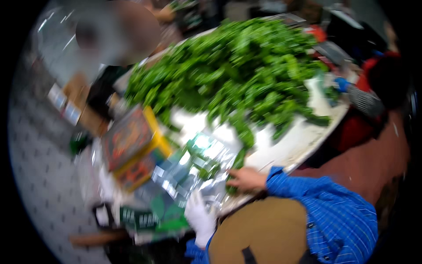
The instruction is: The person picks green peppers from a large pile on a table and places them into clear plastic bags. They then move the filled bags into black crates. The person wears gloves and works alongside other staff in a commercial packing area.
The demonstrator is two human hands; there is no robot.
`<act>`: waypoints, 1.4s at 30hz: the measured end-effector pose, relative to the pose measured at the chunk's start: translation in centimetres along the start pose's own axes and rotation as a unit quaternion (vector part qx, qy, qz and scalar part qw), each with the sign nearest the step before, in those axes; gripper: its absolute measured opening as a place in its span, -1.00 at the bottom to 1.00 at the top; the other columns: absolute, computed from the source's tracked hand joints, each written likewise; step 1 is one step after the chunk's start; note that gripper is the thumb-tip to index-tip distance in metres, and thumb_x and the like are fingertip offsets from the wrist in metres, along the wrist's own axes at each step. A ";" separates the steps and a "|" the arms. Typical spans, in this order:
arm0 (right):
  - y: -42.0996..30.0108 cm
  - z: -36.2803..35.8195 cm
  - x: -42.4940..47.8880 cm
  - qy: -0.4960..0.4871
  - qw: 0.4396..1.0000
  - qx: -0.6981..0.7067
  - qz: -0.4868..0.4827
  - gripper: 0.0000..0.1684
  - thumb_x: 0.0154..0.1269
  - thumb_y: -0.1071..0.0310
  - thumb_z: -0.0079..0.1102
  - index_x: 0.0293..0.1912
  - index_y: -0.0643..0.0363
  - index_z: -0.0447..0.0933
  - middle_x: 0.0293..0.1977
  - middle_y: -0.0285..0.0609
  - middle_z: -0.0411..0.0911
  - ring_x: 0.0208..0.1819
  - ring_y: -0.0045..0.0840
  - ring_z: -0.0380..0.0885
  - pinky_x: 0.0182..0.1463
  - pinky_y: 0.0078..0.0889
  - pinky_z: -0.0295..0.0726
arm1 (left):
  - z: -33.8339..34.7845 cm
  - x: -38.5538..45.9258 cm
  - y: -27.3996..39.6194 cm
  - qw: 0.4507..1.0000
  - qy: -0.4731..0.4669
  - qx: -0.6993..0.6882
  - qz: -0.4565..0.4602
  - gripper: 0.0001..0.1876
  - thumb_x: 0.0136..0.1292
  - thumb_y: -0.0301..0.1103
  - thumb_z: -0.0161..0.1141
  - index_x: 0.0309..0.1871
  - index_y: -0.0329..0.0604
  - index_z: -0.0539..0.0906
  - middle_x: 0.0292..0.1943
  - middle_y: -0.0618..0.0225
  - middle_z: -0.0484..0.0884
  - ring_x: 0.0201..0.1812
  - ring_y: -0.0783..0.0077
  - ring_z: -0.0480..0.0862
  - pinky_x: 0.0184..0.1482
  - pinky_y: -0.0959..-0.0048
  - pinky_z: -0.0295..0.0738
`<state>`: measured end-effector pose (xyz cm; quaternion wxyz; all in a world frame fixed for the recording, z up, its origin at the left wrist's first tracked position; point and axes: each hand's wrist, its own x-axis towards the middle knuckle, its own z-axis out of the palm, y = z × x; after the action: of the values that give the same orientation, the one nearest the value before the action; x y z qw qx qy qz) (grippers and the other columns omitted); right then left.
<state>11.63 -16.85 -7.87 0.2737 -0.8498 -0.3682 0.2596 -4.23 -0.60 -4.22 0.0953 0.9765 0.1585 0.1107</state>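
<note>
My left hand (199,213), in a white glove, is at the near edge of a clear plastic bag (211,148); blur hides whether its fingers pinch the film. Some green pieces (207,170) show in or under the bag. Bare and in a blue checked sleeve, my right hand (247,179) touches a strip of green vegetables (239,161) beside the bag. Whether it grips them is unclear. Beyond both hands a large heap of green vegetables (224,72) covers much of the white tabletop (273,153). Motion blur leaves their exact kind unclear.
A yellow and red printed box (132,145) stands left of the bag. Green printed packaging (140,217) lies at the near left. Across the right edge, a person's patterned sleeve (366,100) and blue-gloved hand (343,84) reach in. Cardboard boxes (77,94) stand at far left.
</note>
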 end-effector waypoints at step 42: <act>-4.4 -8.4 -7.2 -0.147 0.902 0.406 0.023 -0.25 0.12 0.30 0.07 0.33 0.13 0.16 0.05 -0.06 0.43 0.02 -0.46 0.42 0.11 -0.40 0.40 | 4.6 1.3 -4.9 0.983 -0.109 -0.085 0.122 -0.85 0.13 -0.24 0.19 -0.29 -0.02 0.67 -0.39 0.29 0.60 -0.29 0.17 0.58 -0.23 0.22 0.43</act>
<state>10.61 -22.14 2.70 0.5314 -0.6254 -0.2476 0.5150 -3.36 3.70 -9.44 0.1803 0.9831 0.0167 0.0278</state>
